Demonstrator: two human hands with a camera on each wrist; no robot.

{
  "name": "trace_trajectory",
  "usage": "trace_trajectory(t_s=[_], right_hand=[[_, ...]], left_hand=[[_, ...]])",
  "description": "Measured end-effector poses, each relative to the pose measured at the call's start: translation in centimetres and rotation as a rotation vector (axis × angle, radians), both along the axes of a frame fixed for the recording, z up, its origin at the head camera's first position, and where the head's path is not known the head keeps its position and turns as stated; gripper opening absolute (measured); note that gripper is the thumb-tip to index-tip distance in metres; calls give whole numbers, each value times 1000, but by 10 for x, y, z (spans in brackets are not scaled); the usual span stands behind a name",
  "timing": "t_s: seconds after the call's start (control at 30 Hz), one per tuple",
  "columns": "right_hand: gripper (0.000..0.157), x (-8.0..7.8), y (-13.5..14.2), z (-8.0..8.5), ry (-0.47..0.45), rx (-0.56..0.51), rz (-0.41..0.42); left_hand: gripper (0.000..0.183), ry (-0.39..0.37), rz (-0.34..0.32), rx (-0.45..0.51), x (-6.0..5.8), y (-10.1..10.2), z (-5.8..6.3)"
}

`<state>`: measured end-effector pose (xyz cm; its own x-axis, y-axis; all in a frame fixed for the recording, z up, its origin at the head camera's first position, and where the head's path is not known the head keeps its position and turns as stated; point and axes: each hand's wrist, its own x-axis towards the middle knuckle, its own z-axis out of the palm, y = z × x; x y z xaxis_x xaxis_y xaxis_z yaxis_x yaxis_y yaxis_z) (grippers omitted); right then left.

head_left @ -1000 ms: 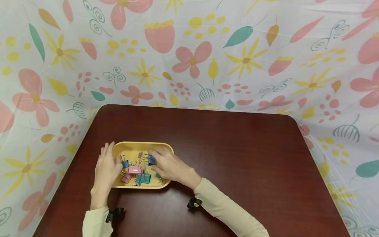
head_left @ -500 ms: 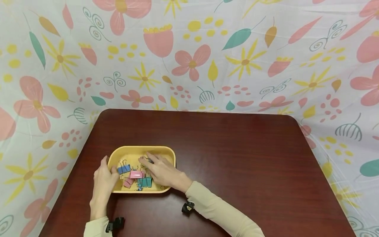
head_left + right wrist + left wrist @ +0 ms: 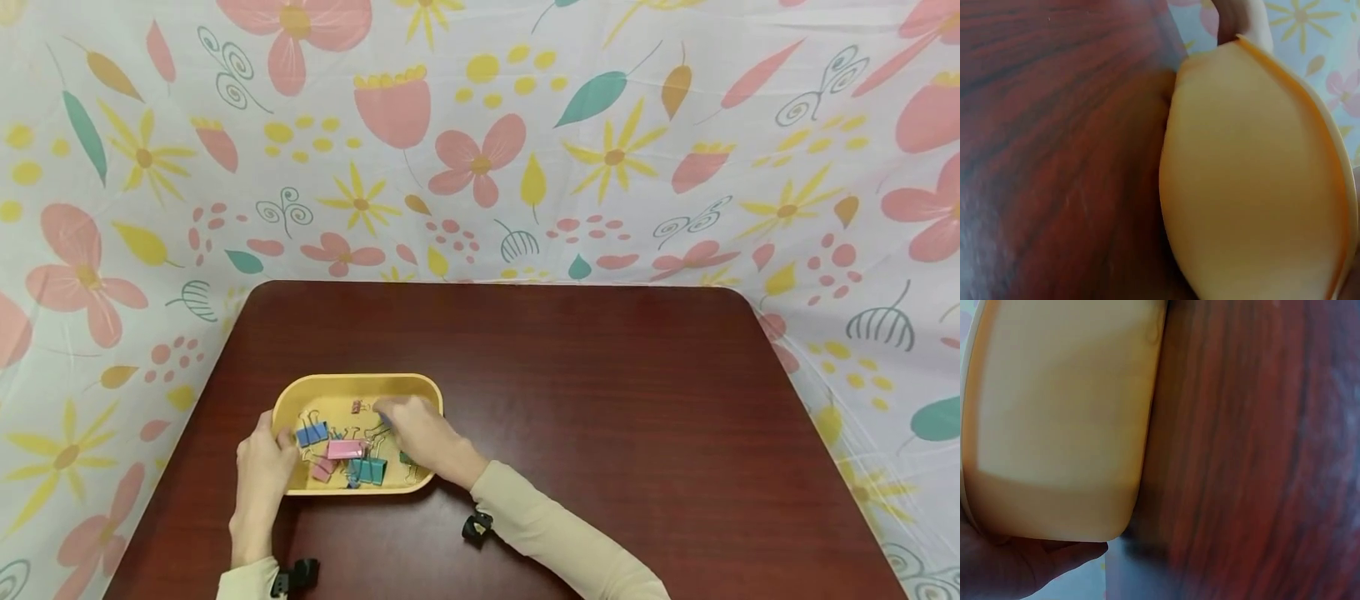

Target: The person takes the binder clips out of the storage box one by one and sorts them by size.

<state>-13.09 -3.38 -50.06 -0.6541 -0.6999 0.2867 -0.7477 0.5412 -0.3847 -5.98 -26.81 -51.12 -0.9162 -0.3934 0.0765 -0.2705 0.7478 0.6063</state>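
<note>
A yellow plastic bin holds several binder clips in mixed colours. My left hand grips its left end, thumb over the rim and fingers along the outer wall; in the left wrist view the fingers lie against that end. My right hand reaches in over the right side, fingertips pinching a blue binder clip that they mostly cover. Left of it lie a pink clip, a teal clip and another blue clip. A small reddish clip sits near the back wall.
The bin stands on the left part of a dark reddish-brown table. A flower-print cloth hangs behind the table and along both sides. Black wrist cameras are strapped to both forearms.
My right hand spread its fingers over the clips, then drew them together at the blue clip near the back right. The left hand slid slightly outward at the bin's end, its thumb nearer the rim.
</note>
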Motion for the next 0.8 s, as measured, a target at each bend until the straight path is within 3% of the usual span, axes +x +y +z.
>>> trace_trajectory(t_s=[0.1, 0.3, 0.5, 0.67, 0.8], right_hand=[[28, -3, 5, -1, -77, -74, -14], [15, -9, 13, 2, -123, -239, -38], [14, -14, 20, 9, -158, -397, 37], [13, -25, 27, 25, -203, -524, 54], [10, -35, 34, 42, -265, -566, 10]], left_hand=[[37, -4, 4, 0, 1, 1, -1], [37, -10, 7, -7, 3, 1, -2], [36, -44, 2, -5, 4, 2, -3], [36, -25, -2, -15, -1, 1, 0], [37, -19, 5, -19, -5, -1, 0]])
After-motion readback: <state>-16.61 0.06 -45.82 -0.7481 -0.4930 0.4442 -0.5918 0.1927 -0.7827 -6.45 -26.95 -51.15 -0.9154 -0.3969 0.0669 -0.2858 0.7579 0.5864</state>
